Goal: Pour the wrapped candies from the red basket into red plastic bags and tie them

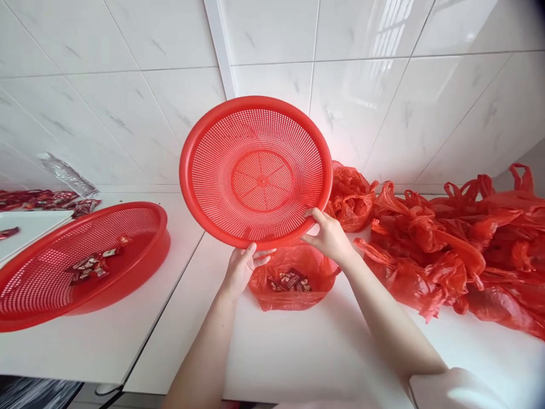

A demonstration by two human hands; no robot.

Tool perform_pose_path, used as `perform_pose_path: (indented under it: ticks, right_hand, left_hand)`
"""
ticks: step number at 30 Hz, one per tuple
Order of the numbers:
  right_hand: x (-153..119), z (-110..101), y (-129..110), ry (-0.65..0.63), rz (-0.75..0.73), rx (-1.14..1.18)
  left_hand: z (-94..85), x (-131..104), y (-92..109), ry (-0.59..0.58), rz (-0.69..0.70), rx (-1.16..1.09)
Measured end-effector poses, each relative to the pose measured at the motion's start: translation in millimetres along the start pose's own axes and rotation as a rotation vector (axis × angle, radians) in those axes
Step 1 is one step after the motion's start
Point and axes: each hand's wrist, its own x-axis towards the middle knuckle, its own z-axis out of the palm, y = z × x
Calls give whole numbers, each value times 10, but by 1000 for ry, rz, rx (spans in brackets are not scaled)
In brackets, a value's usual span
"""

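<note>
A red perforated basket (pixel 261 179) with nothing in it is tilted up, its inside facing me, above the table. My right hand (pixel 327 234) grips its lower right rim, thumb and fingers on either side. At the bottom rim, my left hand (pixel 242 267) touches the basket from below with its fingers apart. Under the basket, an open red plastic bag (pixel 293 302) stands on the table with small dark wrapped packets (pixel 290 281) inside. To the left, a second red basket (pixel 145 255) holds several similar packets (pixel 94 266).
Filled red plastic bags (pixel 443 250) are piled on the right of the white table (pixel 272 352). Another red bag (pixel 351 199) sits by the tiled wall (pixel 272 34). At the far left are a white tray (pixel 34 224), scattered packets (pixel 38 199) and a clear wrapper (pixel 70 176).
</note>
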Motion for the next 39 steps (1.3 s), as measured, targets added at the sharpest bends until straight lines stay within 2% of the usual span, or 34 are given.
perform_pose_path:
  ticks: [9, 13, 17, 19, 21, 22, 24, 26, 28, 30, 35, 39]
  right_hand:
    - [-10, 61, 36, 182, 91, -125]
    - [0, -19, 76, 310, 76, -120]
    - [14, -165, 124, 467, 94, -117]
    - [15, -249, 147, 536, 105, -113]
    - [10, -332, 167, 594, 118, -105]
    - [5, -372, 174, 618, 126, -101]
    - [-5, -444, 186, 659, 156, -92]
    - [-14, -506, 201, 691, 211, -89]
    - [-20, -557, 222, 719, 264, -79]
    - [-25, -600, 250, 743, 294, -61]
    - [-27, -677, 290, 789, 302, -27]
    - [-25, -693, 279, 801, 274, -14]
  left_hand:
    - [-11, -13, -2, 74, 44, 158]
    - [-66, 23, 7, 180, 83, 262]
    - [-175, 49, 100, 218, 154, 321]
    - [-304, 27, 208, 362, 238, 449]
    - [-497, -34, 353, 656, 329, 666]
    - [-608, -77, 431, 819, 328, 809]
    - [-825, -174, 573, 1074, 183, 1052]
    - [-988, -256, 669, 1186, 2, 1165]
    - [-1075, -300, 706, 1264, -86, 1132]
    - [-1115, -305, 699, 1312, -57, 1070]
    - [-1282, -273, 647, 1365, 175, 995]
    - [-1456, -259, 631, 1392, 497, 1002]
